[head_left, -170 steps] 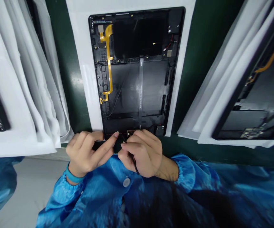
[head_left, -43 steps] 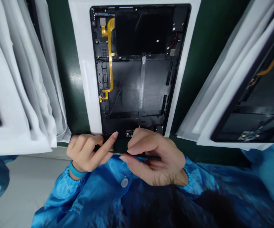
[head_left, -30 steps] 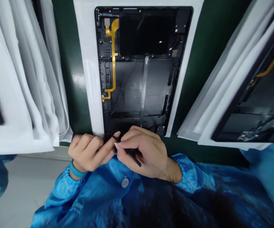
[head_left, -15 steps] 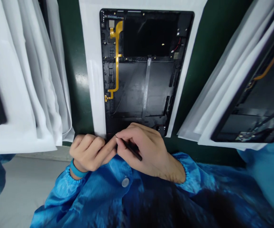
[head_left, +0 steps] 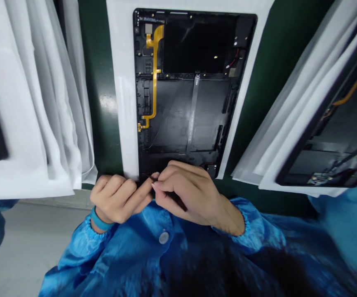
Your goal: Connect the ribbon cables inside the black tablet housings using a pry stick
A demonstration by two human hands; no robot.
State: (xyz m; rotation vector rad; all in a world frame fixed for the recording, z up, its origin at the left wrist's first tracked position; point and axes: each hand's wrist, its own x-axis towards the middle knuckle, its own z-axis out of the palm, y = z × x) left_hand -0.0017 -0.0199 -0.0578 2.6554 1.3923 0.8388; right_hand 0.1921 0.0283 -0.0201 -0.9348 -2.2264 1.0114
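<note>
My left hand (head_left: 116,198) is curled, its index finger stretched to the near edge of an open tablet casing (head_left: 174,156). That fingertip meets the fingers of my right hand (head_left: 187,192); whether the left holds anything there is hidden. Between thumb and fingers my right hand pinches a slim black pointed tool (head_left: 180,202), mostly covered by the hand. A thin dark reddish wire seems to lie at the fingertips. The casing lies inside-up, with a yellow flex cable (head_left: 154,90) down its left side and a grey ribbon strip (head_left: 192,111) along its middle.
White cloth or foam (head_left: 125,123) lies under the casing on a dark green bench (head_left: 104,107). Folded white sheets (head_left: 42,103) stand to the left. Another open casing (head_left: 339,136) rests on white sheets at right. Blue sleeves of other people show at both sides.
My right hand has shifted slightly right, and its fingers now cover more of the tool. The left hand stays nearly in place. The view has shifted a little.
</note>
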